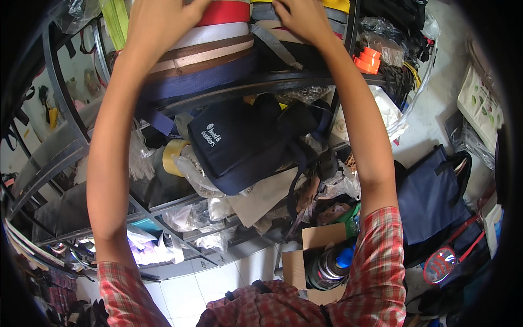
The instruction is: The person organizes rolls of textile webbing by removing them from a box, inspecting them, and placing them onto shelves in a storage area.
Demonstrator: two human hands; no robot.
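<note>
My left hand reaches up over a stack of webbing rolls. Its thumb stretches toward the red roll, while the upper edge cuts off its other fingers. Below lie a white roll, a brown and cream roll and a blue roll. My right hand lies over a second stack, its thumb stretched out against a grey roll; its other fingertips are cut off. From this stack a loose grey strap end hangs down. Both stacks rest on a dark metal rack.
Under the rolls, a dark backpack lies beside a yellow tape roll and plastic bags. Orange rolls sit right of the rack. An open cardboard box stands below, near my right elbow. A navy tote bag is at the right.
</note>
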